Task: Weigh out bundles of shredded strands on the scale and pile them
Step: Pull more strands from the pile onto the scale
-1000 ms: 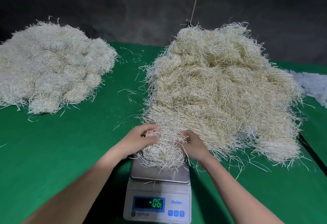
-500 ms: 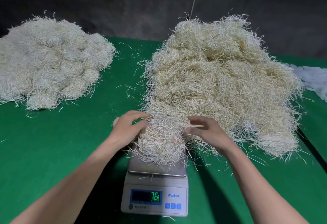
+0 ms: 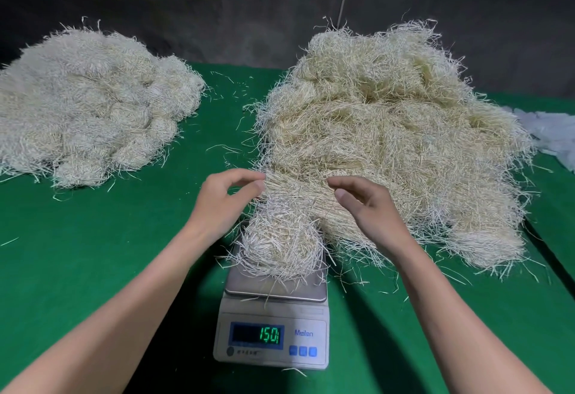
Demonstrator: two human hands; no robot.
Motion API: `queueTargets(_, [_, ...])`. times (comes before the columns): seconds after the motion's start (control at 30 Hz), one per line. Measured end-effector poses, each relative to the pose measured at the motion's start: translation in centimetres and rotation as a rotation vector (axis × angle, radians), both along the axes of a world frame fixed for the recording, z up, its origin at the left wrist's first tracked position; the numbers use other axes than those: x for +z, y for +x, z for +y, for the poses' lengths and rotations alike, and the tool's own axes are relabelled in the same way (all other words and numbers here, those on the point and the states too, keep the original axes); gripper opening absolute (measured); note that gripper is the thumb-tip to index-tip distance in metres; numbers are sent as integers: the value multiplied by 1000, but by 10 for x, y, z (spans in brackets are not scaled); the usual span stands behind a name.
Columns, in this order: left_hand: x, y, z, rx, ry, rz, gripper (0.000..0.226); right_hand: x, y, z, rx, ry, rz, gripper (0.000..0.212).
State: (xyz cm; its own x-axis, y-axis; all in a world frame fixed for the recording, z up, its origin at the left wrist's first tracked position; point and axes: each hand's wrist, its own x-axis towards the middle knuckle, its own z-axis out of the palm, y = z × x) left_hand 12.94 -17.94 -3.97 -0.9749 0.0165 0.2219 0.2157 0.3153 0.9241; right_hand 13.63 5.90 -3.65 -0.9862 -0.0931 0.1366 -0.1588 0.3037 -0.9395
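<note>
Two hands hover over the bundle (image 3: 280,244). The left hand (image 3: 222,204) and right hand (image 3: 370,207) flank its far end, fingers loosely curled and apart, pinching nothing. Left fingertips sit at the strand edge; can't tell if they touch. Bundle lies on the scale (image 3: 273,331) pan, near centre, far end running into the big heap (image 3: 389,132) on the right. Display (image 3: 256,334) shows green digits, roughly 150. Second pile (image 3: 90,107) is far left on the green table (image 3: 93,253).
</note>
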Motion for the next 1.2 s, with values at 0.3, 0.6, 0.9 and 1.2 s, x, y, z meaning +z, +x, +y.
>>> queueTargets(0.3, [1, 1, 3, -20, 23, 2, 19, 1, 1, 0, 4, -26, -14, 28])
queueTargets(0.6, [-3, -1, 6, -34, 15, -22, 19, 1, 0, 0, 2, -39, -31, 27])
queueTargets(0.9, [-4, -3, 6, -47, 8, -41, 18, 0, -3, -2, 12, -21, -16, 28])
queueTargets(1.2, [-24, -11, 9, -56, -269, -173, 17, -11, -26, -26, 241, 445, -49, 109])
